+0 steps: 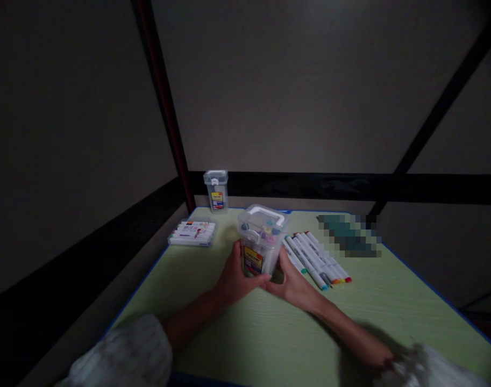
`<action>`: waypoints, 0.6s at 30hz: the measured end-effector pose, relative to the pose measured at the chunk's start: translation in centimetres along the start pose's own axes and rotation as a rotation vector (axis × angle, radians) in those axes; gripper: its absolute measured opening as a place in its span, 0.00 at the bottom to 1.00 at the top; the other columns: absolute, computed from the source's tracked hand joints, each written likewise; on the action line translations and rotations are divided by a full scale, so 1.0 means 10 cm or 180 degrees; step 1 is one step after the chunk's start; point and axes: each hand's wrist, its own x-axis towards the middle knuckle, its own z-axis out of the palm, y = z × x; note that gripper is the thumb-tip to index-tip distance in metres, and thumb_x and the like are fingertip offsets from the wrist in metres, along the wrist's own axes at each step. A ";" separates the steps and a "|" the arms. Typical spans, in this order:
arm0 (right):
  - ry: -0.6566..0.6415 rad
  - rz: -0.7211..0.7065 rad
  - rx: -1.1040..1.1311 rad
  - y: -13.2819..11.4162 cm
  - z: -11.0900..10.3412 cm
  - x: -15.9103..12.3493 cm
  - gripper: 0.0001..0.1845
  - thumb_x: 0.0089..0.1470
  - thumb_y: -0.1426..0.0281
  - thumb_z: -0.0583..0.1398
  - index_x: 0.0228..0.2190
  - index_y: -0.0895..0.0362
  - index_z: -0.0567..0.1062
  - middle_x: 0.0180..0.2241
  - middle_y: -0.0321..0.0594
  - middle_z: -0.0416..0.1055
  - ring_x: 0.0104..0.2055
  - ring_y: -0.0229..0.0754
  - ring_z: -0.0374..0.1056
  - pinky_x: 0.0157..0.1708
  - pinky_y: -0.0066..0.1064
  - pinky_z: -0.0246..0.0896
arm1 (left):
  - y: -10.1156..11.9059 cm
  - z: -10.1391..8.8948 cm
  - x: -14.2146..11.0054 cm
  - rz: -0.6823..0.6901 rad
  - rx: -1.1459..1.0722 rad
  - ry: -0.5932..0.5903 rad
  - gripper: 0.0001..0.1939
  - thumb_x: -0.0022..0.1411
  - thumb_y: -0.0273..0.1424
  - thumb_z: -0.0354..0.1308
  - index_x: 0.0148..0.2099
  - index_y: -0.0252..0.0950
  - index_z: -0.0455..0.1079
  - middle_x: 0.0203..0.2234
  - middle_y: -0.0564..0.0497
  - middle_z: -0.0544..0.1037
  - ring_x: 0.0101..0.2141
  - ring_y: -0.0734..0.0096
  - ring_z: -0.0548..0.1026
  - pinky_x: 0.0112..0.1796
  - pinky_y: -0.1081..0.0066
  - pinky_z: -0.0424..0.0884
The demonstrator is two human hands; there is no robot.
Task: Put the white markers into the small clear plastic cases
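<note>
Both hands are wrapped round a clear plastic marker box (261,242) near the middle of the table. Its handled lid is on, and coloured marker caps show through the plastic. A yellow label faces me on its front. My left hand (236,274) grips the left side, with its thumb across the lower front. From the right, my right hand (289,279) holds the other side, the two thumbs almost meeting. Several white markers (315,258) with coloured ends lie side by side just right of the box.
A second clear box (216,193) with a lid stands at the back left. In front of it lies a flat clear case of markers (192,233). A blurred-out dark green object (348,235) rests at the right rear. The pale green table (245,344) has blue edges; walls rise behind it.
</note>
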 end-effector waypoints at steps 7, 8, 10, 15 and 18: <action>-0.0124 -0.0119 0.0014 -0.01 0.01 0.01 0.39 0.48 0.70 0.62 0.56 0.53 0.48 0.54 0.47 0.59 0.55 0.46 0.59 0.56 0.43 0.53 | 0.08 -0.02 -0.01 -0.0198 0.0434 0.0068 0.34 0.37 0.31 0.68 0.43 0.40 0.49 0.40 0.46 0.71 0.42 0.56 0.73 0.40 0.58 0.71; -0.0129 -0.0106 0.0017 -0.01 0.01 0.01 0.39 0.48 0.70 0.61 0.56 0.53 0.48 0.54 0.46 0.59 0.55 0.46 0.59 0.56 0.42 0.53 | 0.09 -0.02 -0.01 -0.0235 0.0509 0.0085 0.34 0.38 0.32 0.68 0.42 0.40 0.48 0.39 0.46 0.71 0.41 0.55 0.74 0.39 0.58 0.71; -0.0107 -0.0104 -0.0002 -0.03 0.01 0.02 0.38 0.48 0.70 0.61 0.56 0.54 0.50 0.54 0.46 0.59 0.55 0.47 0.59 0.55 0.42 0.53 | 0.12 -0.02 0.00 -0.0298 0.0653 0.0119 0.33 0.38 0.33 0.67 0.41 0.40 0.48 0.38 0.46 0.72 0.39 0.54 0.74 0.38 0.58 0.72; -0.0078 -0.0093 -0.0099 -0.08 0.01 0.01 0.36 0.48 0.69 0.61 0.55 0.54 0.51 0.55 0.47 0.58 0.56 0.48 0.58 0.56 0.43 0.53 | 0.16 -0.05 0.00 -0.0197 0.0715 0.0155 0.33 0.37 0.33 0.66 0.40 0.40 0.47 0.38 0.46 0.72 0.38 0.56 0.74 0.37 0.60 0.72; -0.0111 -0.0105 -0.0136 -0.09 0.01 0.00 0.36 0.49 0.68 0.60 0.56 0.54 0.50 0.55 0.46 0.58 0.56 0.48 0.57 0.56 0.43 0.52 | 0.13 -0.06 0.01 -0.0134 0.0638 0.0157 0.34 0.36 0.33 0.66 0.41 0.40 0.48 0.39 0.46 0.72 0.39 0.58 0.74 0.38 0.61 0.72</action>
